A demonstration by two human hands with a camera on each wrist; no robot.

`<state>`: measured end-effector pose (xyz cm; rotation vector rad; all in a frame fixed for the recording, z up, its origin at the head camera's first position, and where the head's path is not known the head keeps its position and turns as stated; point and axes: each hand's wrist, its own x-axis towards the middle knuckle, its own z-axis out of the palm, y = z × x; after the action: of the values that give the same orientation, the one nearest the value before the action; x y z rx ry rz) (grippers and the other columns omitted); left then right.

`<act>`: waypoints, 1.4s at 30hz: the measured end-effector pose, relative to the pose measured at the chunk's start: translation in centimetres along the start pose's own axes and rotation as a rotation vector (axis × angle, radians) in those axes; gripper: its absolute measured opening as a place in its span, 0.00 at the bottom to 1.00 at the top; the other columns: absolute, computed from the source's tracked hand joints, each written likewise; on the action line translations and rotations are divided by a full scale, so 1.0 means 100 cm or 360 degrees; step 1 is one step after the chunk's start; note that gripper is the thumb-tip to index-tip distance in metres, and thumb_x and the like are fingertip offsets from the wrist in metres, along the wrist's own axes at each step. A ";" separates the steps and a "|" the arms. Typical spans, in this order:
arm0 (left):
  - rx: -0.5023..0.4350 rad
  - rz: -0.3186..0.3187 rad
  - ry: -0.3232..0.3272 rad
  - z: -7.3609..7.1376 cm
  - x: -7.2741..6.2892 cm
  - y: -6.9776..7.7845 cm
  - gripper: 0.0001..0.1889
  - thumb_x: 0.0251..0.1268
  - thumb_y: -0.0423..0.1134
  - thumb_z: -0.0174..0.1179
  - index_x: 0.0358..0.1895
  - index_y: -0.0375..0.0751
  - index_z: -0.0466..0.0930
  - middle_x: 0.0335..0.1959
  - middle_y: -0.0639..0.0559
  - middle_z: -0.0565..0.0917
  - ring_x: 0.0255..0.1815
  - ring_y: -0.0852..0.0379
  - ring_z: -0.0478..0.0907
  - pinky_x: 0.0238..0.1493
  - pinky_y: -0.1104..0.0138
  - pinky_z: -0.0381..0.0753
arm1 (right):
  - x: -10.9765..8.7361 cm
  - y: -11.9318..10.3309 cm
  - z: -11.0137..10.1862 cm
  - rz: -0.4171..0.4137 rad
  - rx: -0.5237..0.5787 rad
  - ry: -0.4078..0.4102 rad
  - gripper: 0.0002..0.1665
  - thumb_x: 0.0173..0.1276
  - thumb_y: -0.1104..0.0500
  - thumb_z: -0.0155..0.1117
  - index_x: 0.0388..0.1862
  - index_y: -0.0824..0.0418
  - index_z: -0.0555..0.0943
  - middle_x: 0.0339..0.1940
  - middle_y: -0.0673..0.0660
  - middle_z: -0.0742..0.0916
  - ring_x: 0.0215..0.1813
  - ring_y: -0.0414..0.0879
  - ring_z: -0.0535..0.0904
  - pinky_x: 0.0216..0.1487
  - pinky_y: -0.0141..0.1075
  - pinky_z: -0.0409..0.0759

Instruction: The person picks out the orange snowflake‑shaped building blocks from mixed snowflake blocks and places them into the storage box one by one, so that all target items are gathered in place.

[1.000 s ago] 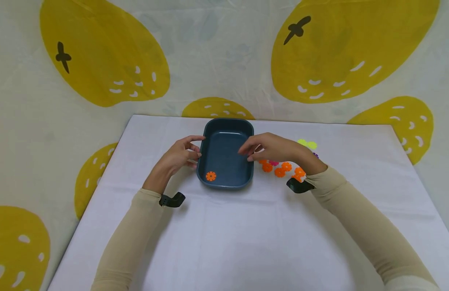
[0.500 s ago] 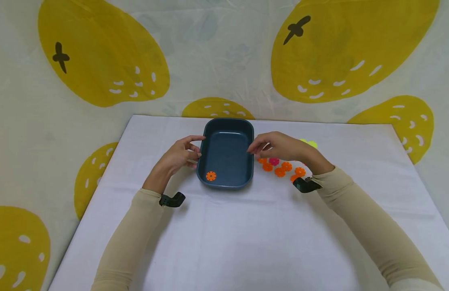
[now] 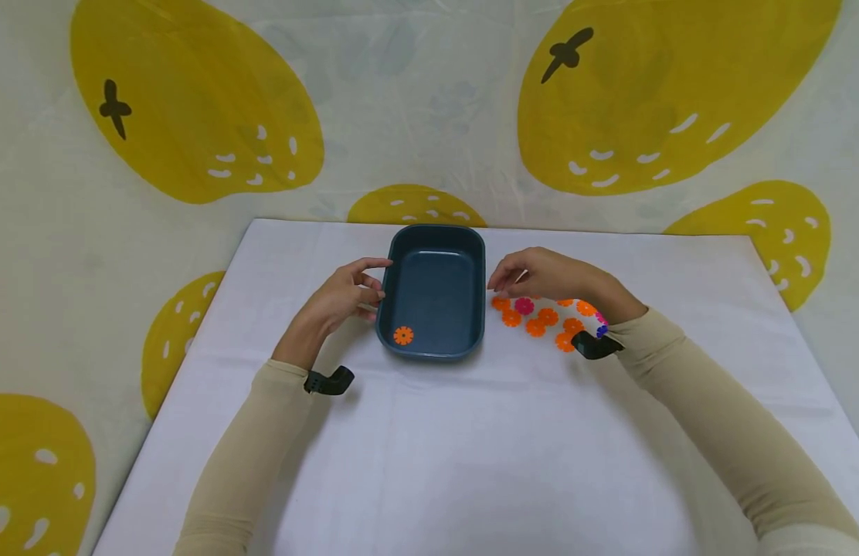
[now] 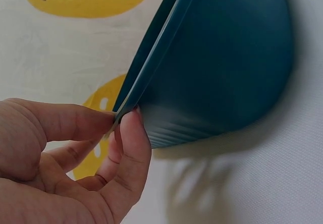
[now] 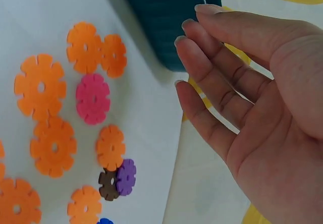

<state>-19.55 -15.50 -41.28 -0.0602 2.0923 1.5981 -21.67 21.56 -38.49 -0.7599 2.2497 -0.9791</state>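
A dark blue rectangular tray [image 3: 432, 301] stands near the far edge of the table, with one orange notched disc [image 3: 404, 335] in its near left corner. My left hand [image 3: 335, 301] pinches the tray's left rim; the left wrist view has the thumb and a finger on either side of the rim [image 4: 151, 57]. Just right of the tray, my right hand [image 3: 555, 276] hovers with loosely bent fingers and holds nothing. Below it are several orange discs [image 3: 536, 328] and a pink disc [image 3: 524, 306]. The right wrist view adds a purple disc [image 5: 126, 177] against a brown one [image 5: 108, 184].
A white cloth [image 3: 429, 448] covers the table. Behind it hangs a pale sheet [image 3: 422, 100] printed with large yellow fruit. In the head view, a blue disc [image 3: 602, 331] lies close to the black wrist camera [image 3: 596, 345] on the right arm.
My right hand has moved right, from over the tray to beyond its right rim, above the loose discs. The left hand and tray have stayed put.
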 end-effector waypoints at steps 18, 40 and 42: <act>-0.0004 0.0011 -0.0006 0.000 0.000 -0.002 0.30 0.70 0.26 0.55 0.72 0.55 0.70 0.46 0.42 0.72 0.41 0.47 0.78 0.40 0.55 0.87 | 0.008 0.020 0.008 0.0141 -0.0187 0.0060 0.13 0.70 0.67 0.66 0.52 0.64 0.85 0.47 0.59 0.89 0.47 0.50 0.83 0.54 0.46 0.83; -0.0008 -0.0005 -0.0006 0.000 -0.001 -0.001 0.31 0.69 0.26 0.55 0.72 0.55 0.69 0.46 0.43 0.72 0.41 0.46 0.77 0.39 0.57 0.87 | 0.021 0.025 0.028 0.0282 -0.0463 0.0167 0.14 0.66 0.64 0.72 0.50 0.62 0.85 0.42 0.56 0.85 0.46 0.52 0.79 0.50 0.43 0.82; -0.0006 -0.0002 -0.0011 0.000 -0.001 -0.001 0.31 0.69 0.26 0.55 0.72 0.55 0.69 0.46 0.43 0.72 0.41 0.47 0.77 0.38 0.58 0.86 | 0.022 0.026 0.029 0.0279 -0.0483 0.0175 0.13 0.66 0.64 0.72 0.49 0.62 0.85 0.41 0.55 0.85 0.45 0.51 0.78 0.50 0.43 0.81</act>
<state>-19.43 -15.56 -41.38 -0.0569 2.0839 1.5992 -21.89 20.25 -42.70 -0.6317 2.5471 -0.6181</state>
